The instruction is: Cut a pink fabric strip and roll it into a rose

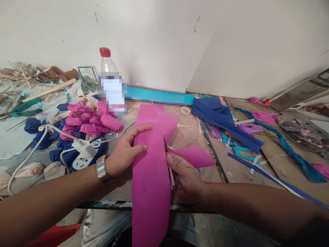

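A long pink foam sheet (150, 178) runs from the bench down over its front edge toward me. My left hand (127, 149), a metal watch on its wrist, pinches the sheet's left edge between thumb and fingers. My right hand (186, 180) is closed around a pair of scissors (168, 164), whose blades are inside a cut in the sheet's right side. A pink flap (194, 154) curls away to the right of the cut.
A plastic bottle (109, 80) with a red cap stands at the back. Pink and blue foam rolls (88, 123), a white power strip (84, 152) and cables lie left. Blue foam sheets (222, 118), strips and scraps cover the right. Green pliers (24, 108) lie far left.
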Tool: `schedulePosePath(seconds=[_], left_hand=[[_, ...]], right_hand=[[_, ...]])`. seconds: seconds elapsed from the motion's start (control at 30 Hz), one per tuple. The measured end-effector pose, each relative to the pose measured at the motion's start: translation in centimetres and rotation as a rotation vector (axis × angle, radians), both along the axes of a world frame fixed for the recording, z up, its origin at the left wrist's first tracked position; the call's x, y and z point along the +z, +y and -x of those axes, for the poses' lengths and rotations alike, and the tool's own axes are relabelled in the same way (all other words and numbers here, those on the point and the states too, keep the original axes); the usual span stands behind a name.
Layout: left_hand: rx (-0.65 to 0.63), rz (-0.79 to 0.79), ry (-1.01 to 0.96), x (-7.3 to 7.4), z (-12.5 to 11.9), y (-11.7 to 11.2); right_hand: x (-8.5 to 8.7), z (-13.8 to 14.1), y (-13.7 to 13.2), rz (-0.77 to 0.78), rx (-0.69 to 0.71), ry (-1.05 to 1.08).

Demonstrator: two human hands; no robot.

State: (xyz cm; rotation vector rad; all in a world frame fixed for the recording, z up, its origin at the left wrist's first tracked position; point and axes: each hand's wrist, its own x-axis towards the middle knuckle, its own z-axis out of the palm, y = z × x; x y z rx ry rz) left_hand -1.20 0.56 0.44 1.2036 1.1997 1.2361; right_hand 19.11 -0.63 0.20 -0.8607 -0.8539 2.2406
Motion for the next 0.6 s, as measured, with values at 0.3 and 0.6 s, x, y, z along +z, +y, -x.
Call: schedulePosePath(seconds=[0.3,0.6], left_hand=[[-0.065,-0.036,0.013,0.07,-0.06,-0.32],[-0.093,-0.040,0.020,0.14,-0.23,-0.73]], right_hand=[[-0.11,-0.32,0.03,0.000,0.012,0.064],[-0.06,-0.35,0.14,-0.017,0.017,0.066]])
